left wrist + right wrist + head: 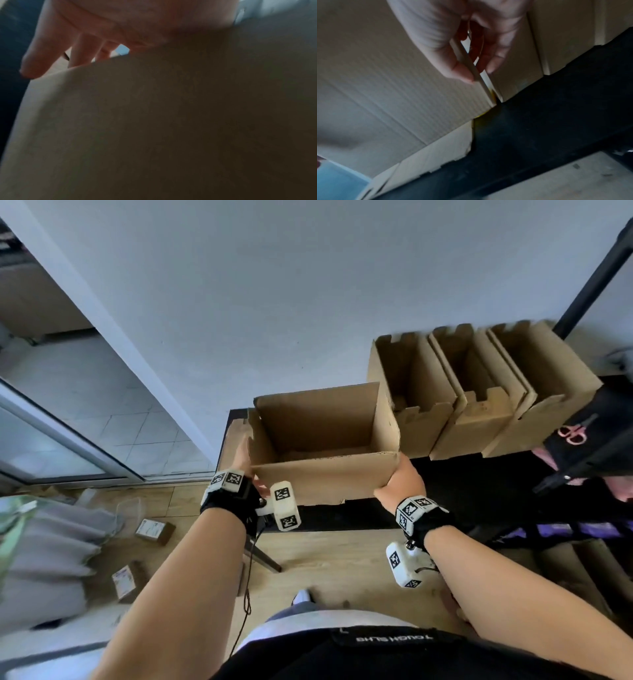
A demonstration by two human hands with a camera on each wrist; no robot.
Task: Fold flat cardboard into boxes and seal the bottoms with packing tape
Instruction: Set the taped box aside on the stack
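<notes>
Cardboard box [325, 440], top open, on black table [445, 474] left of three more boxes [479, 392]. Left hand [245, 455] flat on its left wall, fingers [36, 59] straight. Right hand [400, 481] pinches the near-right corner.

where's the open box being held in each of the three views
Head: the open box sits centre frame, left hand and right hand on its sides.
Left wrist: its cardboard wall fills most of the picture, below the fingers.
Right wrist: it fills the left and top; the thumb and fingers pinch its corner edge.
Shared landmark: the black table, also in the right wrist view.
</notes>
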